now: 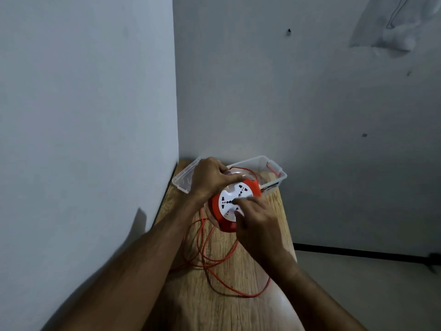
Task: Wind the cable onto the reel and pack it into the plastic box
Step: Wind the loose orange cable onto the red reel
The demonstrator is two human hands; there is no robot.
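An orange cable reel (255, 187) with a white socket face (235, 199) is held tilted above the wooden table, just in front of a clear plastic box (274, 169). My left hand (211, 179) grips the reel's far upper edge. My right hand (256, 222) rests on the white face, its fingers on the near lower side and covering part of the rim. Loose orange cable (214, 256) lies in several loops on the table below the reel, and one strand arcs over the reel towards the box.
The narrow wooden table (214, 306) stands in a room corner, with a wall close on the left and another behind the box. The table's right edge drops to a pale floor (370, 283). The box has orange latches (270, 166) at its right end.
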